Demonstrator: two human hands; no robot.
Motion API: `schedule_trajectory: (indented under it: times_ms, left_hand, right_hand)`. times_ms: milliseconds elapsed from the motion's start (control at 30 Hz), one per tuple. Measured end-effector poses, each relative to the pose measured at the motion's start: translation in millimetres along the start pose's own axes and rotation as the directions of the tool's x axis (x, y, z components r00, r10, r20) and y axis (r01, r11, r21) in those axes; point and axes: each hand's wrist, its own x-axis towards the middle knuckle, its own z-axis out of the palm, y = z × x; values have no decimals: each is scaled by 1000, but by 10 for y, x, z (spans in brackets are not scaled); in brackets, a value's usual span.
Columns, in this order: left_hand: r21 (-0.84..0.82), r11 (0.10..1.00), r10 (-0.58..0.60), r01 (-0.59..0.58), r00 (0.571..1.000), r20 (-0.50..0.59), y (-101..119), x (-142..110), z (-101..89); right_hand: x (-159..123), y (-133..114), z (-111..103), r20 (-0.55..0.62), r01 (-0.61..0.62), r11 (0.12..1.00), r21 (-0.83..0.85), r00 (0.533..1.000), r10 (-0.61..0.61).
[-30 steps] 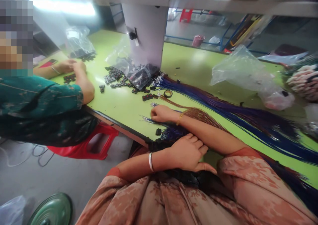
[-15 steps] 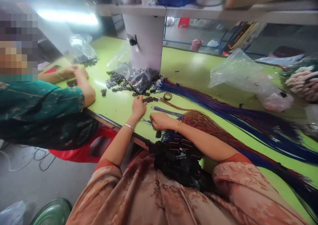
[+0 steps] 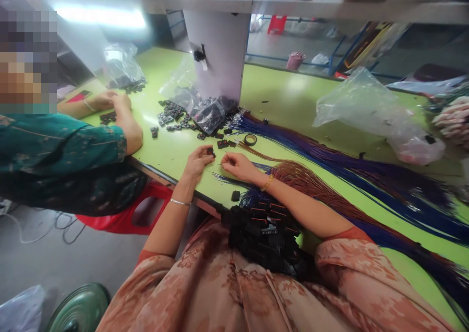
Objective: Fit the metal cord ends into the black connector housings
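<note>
My left hand (image 3: 198,162) pinches a small black connector (image 3: 210,151) just above the green table (image 3: 176,151). My right hand (image 3: 236,166) is closed in a pinch a few centimetres to its right, on a thin wire whose tip points at the connector. Blue wires (image 3: 330,161) and brown wires (image 3: 311,185) lie in long bundles under and beyond my right forearm. A heap of finished black connectors with wires (image 3: 264,229) rests in my lap at the table edge. One loose black connector (image 3: 235,195) lies near my right wrist.
Loose black connectors (image 3: 172,119) and a dark plastic bag (image 3: 208,114) lie ahead by a white post (image 3: 220,58). A small tape ring (image 3: 250,139) sits nearby. Another person in green (image 3: 62,151) works at the left. Clear plastic bags (image 3: 366,107) lie at right.
My left hand left my lap, reached to the loose connectors, picked one up and drew back. My right hand lifted slightly and both hands now meet.
</note>
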Motion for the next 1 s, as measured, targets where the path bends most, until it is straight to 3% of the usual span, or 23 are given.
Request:
schedule_trajectory:
  times_ms: [133,300,600,1000]
  left_hand:
    - [-252,957,-119,143,987,108,22,-253,39]
    - [-382,898,-181,220,974,137,-39,-377,83]
    - [-427,865,-199,263,961,191,-67,-413,116]
    - [-337,917,-173,212,975,142,-100,-429,122]
  right_hand:
    - [-9,-56,6,-34,24,996,86,999,-21]
    - [-49,-34,-24,-90,38,998,58,995,-33]
    - [-70,-105,-57,-78,57,963,-261,994,-81]
    - [-79,-122,-60,-13,16,961,-276,1000,-21]
